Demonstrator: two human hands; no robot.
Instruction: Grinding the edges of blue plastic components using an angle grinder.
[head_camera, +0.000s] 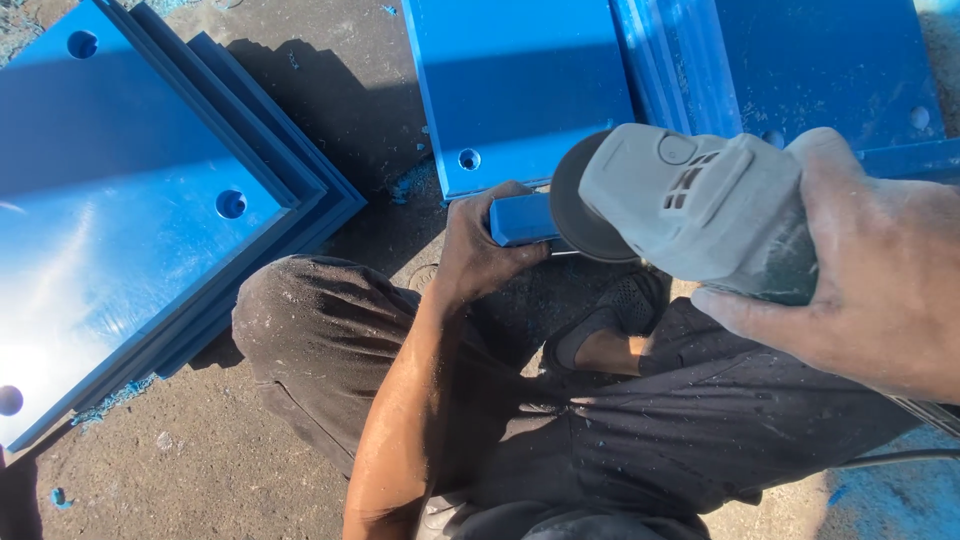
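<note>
While I watch through the head camera, my left hand (480, 245) is curled around the end of a small blue plastic block (520, 219), fingers wrapped over its top and thumb underneath, clamping it steady just above my knees. My right hand (860, 270) is closed firmly around the body of a grey handheld angle grinder (700, 205), fingers folded under the housing and the palm over its back. The grinder's dark round disc (575, 205) sits right against the far end of the block, touching it or very nearly so; I cannot tell which from this angle.

I am crouching in dusty dark trousers (330, 330), with one black shoe (615, 315) showing below the grinder. To my left lies a stack of large flat blue plastic sheets with round holes (140, 200), its edges fanned out. Ahead of me another blue sheet with a hole near its corner (515, 90) rests on the rough grey ground (210, 460), beside further blue panels (810, 70) at the upper right. Blue shavings are scattered over the ground and my trousers.
</note>
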